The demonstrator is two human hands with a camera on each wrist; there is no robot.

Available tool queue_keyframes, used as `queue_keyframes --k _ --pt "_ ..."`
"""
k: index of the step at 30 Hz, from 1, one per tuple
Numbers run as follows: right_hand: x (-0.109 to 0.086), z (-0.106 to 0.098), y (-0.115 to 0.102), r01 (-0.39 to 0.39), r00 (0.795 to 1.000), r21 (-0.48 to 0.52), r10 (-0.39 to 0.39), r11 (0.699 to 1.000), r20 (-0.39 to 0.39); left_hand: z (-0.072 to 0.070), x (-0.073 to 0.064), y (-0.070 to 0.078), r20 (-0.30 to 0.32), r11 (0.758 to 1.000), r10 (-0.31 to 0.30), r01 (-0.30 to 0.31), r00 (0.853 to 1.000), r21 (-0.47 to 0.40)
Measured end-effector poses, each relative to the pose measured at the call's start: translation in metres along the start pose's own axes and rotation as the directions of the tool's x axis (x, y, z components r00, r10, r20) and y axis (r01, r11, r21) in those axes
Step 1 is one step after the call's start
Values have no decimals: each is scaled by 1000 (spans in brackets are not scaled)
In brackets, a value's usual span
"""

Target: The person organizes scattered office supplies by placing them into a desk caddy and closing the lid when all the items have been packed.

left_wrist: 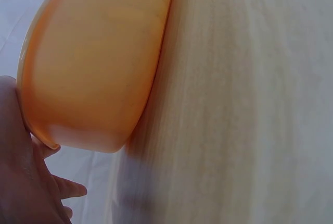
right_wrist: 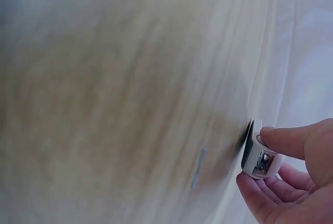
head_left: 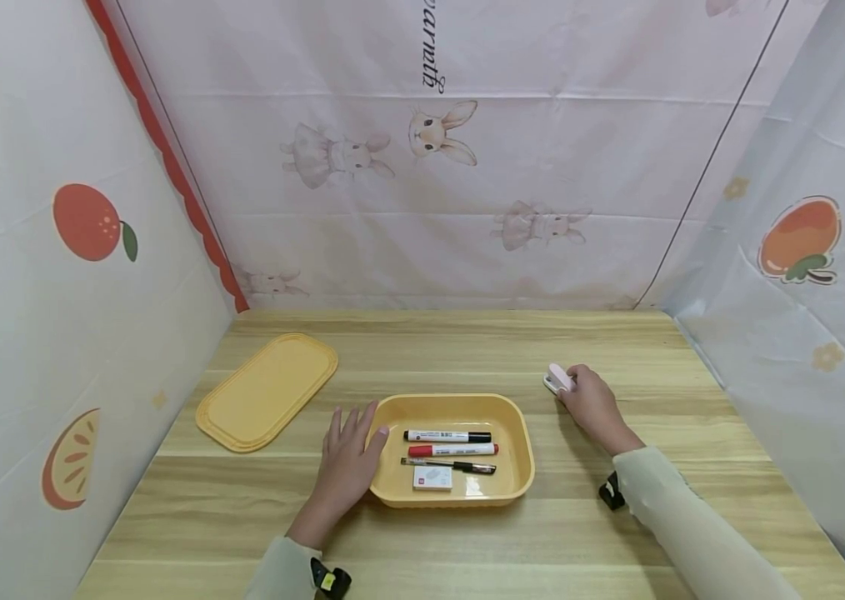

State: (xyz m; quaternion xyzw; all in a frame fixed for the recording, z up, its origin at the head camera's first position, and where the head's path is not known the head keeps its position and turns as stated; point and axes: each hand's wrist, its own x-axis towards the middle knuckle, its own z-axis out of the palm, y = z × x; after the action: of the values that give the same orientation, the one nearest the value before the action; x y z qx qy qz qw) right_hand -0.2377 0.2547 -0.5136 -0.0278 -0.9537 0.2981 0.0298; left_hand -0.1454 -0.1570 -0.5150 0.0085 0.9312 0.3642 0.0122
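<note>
While the R hand (head_left: pixel 593 404) pinches a small white-and-pale-pink stapler (head_left: pixel 559 377) btwn thumb & fingers, to the R of the yellow bin (head_left: pixel 516 477) & a bit beyond its far rim, well apart from it, the L hand (head_left: pixel 346 458) is at the bin's L side, fingers spread & fairly straight, touching the rim, not clenched; can't tell if the stapler touches the table (head_left: pixel 467 550) or is just off it; R wrist view shows its metal end facing the cam, thumb on one side, fingers on the other; bin sits upright on the table, approx. mid, w/ 4 items inside: far to near, a white marker w/ black ends (head_left: pixel 441 436), a white-&-red marker (head_left: pixel 460 450), a slim pen w/ black cap (head_left: pixel 467 467), & a small white box (head_left: pixel 432 478) nearest the person, by the pen; yellow lid (head_left: pixel 268 392) lies flat, far L, apart from the bin; printed rabbit sheet (head_left: pixel 460 275) hangs behind.
</note>
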Motion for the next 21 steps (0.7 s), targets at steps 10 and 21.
queue_keyframes --k 10,21 --pt "-3 -6 -5 -2 1000 17 2 1000 -3 0 0 2 -5 1000 3 -3 1000 2" --pt "-10 -17 -24 83 995 14 -81 996 -65 0 1 -1 2 1000 8 -8 1000 2"
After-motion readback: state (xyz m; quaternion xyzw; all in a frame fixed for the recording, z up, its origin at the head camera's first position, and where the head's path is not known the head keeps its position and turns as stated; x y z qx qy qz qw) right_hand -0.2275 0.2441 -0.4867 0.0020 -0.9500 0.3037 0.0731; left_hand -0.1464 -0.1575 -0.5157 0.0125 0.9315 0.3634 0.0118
